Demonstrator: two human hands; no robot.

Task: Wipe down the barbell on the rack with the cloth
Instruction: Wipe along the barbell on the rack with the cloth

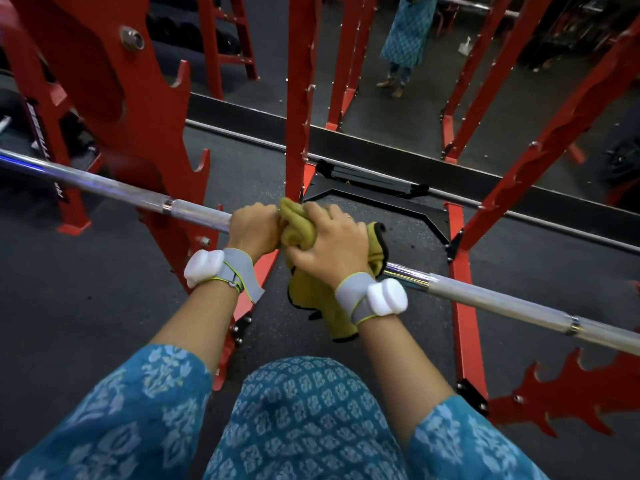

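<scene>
Yellow-green cloth is bunched over the barbell at the middle of the frame, and its loose end hangs below the shaft. The right hand has its grip clamped on the cloth and the steel under it. The left hand has its grip closed round the bare shaft just beside, knuckles touching the cloth. The bar runs from the left edge down toward the lower right, across the red rack.

The wipe probably goes best with the cloth wrapped right round the shaft, so that the underside is cleaned too. The left hand should steady the bar against rolling. Long overlapping strokes toward the lower-right collar seem sensible, with a twist over the rougher, duller sections where grime likely lodges. The dangling end could catch on the rack's hooks, so it is better gathered in.
</scene>
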